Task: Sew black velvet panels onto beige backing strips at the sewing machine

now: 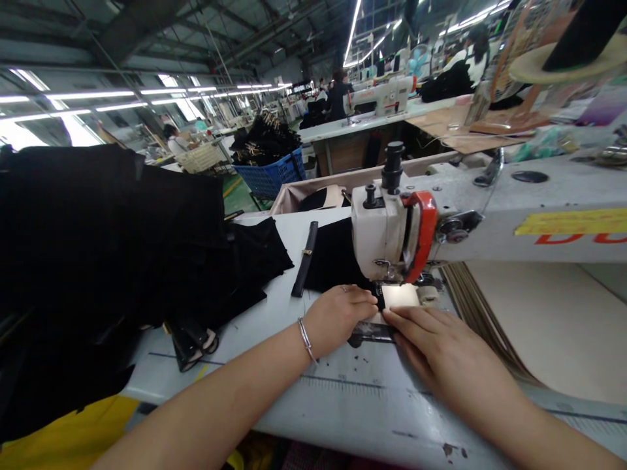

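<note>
A black fabric piece (333,254) lies under the white sewing machine head (372,235). My left hand (343,313), with a ring and a silver bracelet, has its fingers together on this fabric's near edge, just left of the needle area. Beside it a small pale piece (400,296) is brightly lit below the head. My right hand (431,333) holds the near edge of that pale piece, fingers together and thumb lower; its fingertips are close to the left hand's. How the two pieces join is hidden. A black strap with a metal fitting (305,259) rests on the fabric's left side.
Black fabric pieces (98,261) are heaped high on the left, with black straps with metal rings (191,343) by them. Brown-edged pale sheets (529,326) stand under the machine arm. A blue basket (274,173) holds black items beyond the table. Other people work farther back.
</note>
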{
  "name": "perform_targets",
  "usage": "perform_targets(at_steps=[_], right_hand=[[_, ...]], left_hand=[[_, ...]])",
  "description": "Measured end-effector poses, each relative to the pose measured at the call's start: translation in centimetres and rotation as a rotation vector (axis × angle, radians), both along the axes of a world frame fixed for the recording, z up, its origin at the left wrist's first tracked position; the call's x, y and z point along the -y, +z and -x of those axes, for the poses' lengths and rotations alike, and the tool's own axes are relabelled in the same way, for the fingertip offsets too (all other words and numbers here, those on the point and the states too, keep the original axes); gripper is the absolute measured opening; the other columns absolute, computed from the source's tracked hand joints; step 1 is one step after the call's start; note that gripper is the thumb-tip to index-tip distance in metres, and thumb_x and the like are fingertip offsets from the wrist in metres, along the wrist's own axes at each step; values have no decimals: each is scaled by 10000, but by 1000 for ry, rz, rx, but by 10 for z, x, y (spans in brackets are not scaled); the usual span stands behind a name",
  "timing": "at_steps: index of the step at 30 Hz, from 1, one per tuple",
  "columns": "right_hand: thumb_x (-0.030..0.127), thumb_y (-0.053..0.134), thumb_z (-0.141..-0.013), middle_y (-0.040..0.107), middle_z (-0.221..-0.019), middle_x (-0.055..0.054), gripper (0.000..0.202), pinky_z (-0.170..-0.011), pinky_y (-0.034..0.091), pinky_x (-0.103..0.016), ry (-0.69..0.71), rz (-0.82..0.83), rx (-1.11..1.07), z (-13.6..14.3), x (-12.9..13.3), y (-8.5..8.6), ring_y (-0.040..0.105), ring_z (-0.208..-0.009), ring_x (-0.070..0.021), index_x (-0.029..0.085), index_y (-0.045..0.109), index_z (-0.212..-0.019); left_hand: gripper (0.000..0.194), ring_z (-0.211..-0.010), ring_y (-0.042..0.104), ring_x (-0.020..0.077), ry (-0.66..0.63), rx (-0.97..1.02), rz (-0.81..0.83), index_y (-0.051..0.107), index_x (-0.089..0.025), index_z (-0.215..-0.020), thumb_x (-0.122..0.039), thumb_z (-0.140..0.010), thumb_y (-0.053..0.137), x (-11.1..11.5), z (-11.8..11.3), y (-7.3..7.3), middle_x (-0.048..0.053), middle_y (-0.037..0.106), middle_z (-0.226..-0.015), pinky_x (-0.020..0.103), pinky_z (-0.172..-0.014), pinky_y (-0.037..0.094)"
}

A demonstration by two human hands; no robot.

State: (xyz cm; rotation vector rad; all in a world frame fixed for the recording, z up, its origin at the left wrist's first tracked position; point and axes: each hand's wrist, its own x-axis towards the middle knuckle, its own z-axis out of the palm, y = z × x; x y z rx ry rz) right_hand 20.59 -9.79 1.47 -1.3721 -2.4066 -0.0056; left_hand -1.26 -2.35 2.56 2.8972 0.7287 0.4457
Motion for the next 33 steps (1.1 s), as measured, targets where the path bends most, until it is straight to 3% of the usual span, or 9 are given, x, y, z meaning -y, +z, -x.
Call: perform_targets(at_steps=[5,13,25,33], right_hand=[[256,478,-920,644,-1178,-99,356,-913,479,-439,-11,-38,16,1,-12,-3,590,-1052,-237,184,595,-1248],[262,468,-919,625,-1236,-104,401,-892,492,-442,-52,-48,11,3,-21,-11,601,-1004,-238,172,555,-1300],[253,471,-918,598,-1282,-106,427,-927,477,-432,-73,-48,7,4,-21,-11,582,-1068,-237,176,523,-1334],[227,464,-924,609,-1249,-86,372,-944,475,-443,-56,-94,0,4,-15,-16,572,-1082,-234,173,562,-1278]], left_hand=[[180,-1102,600,152,51,11,-4,668,-148,-1001,-120,-933,503,-13,-6,-1,40,675,-1146,299,-1024,457],[183,-1099,601,173,146,9,6,669,-170,-1031,-115,-906,547,-25,-10,-9,47,673,-1152,332,-1002,477],[172,-1035,628,177,203,22,18,696,-179,-969,-105,-894,559,-24,-13,-4,43,689,-1089,307,-937,514],[190,-1060,622,152,200,210,62,699,-169,-959,-93,-877,546,-18,-10,-17,37,698,-1089,304,-985,497]])
